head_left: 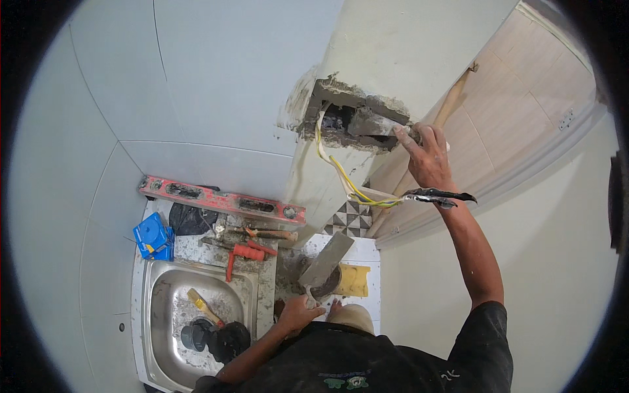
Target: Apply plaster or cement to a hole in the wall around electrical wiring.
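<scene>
My right hand grips a small trowel, its blade lying across a rough rectangular recess in the wall. Wet-looking grey mortar lines the edges of this opening. From its left side hang yellow-green and white wires; their black-wrapped ends lie in front of my right forearm. Lower down, near my body, my left hand is closed on the handle of a flat, rectangular trowel. That blade tilts up over a bucket of grey mix, partly hiding it.
A red spirit level leans behind the counter's hand tools, blue box and black bag. At lower left, the steel sink holds a brush. A wooden pole leans at right. Something yellow lies beside the bucket.
</scene>
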The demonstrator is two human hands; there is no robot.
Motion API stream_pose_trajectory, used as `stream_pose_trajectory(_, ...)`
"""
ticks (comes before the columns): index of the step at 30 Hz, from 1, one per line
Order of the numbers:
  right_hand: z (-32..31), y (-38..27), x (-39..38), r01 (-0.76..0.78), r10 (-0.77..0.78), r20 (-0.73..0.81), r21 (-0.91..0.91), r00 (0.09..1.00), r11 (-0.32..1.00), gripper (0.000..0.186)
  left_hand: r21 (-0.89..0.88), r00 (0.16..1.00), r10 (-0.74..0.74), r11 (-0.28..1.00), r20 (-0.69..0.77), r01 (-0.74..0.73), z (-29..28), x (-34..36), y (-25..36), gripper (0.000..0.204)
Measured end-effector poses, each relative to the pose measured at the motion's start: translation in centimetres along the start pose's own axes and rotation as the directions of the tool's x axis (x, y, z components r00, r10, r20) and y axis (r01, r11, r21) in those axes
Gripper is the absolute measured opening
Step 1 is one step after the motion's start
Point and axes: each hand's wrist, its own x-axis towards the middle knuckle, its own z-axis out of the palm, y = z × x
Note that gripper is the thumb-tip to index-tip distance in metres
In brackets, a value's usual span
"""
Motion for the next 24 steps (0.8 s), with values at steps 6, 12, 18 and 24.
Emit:
stream_pose_trajectory(6,-1.5,0.1,0.3,-0.031,0.035,0.079,-0.048,0.996,0.998,0.053,-0.145,0.996,0.087,0.985,-0.025,-0.090,-0.7,-0.5,0.0,0.043)
stream_pose_trajectory(12,-4.4,-1.1,0.3,-0.039,0.050,0.115,-0.092,0.992,0.995,0.048,-0.172,0.997,0.081,0.982,0.000,-0.080,-1.4,-0.9,0.0,0.042)
stream_pose_trajectory(18,-8.0,-3.0,1.5,0.059,-0.031,0.261,-0.100,0.965,0.993,0.038,-0.199,0.996,0.069,0.977,-0.054,-0.078,-1.1,-1.0,-2.0,0.037)
stream_pose_trajectory(24,-8.4,-5.7,5.8,0.325,-0.234,0.472,-0.120,0.850,0.938,0.025,-0.159,0.997,0.075,0.984,-0.020,-0.077,-1.3,-0.3,-2.4,0.045)
